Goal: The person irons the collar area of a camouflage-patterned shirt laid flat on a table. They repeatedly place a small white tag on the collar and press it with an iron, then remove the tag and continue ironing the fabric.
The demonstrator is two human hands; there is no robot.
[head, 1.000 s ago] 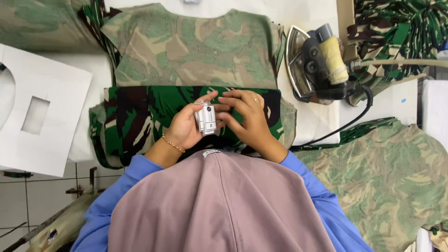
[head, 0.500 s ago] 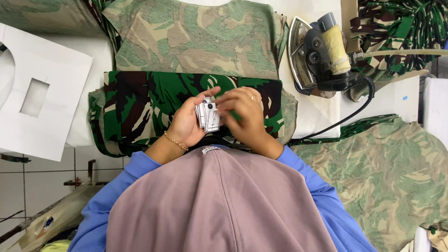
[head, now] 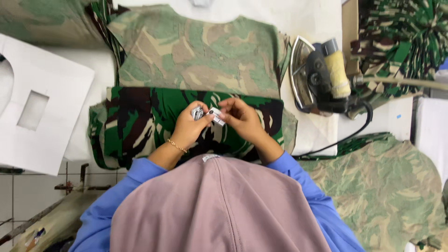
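Together, the left hand (head: 189,126) and right hand (head: 240,116) each pinch small white-and-grey paper tags (head: 207,114) over dark green camouflage cloth (head: 140,121) on the table (head: 308,18); a black iron (head: 317,74) stands near.

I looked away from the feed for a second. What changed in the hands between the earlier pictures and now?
Earlier both hands held one small stack of tags together. Now the stack is split: the left hand keeps a grey tag, and the right hand has drawn a white tag off to the right. The dark camouflage garment, the iron and the white template stayed put.
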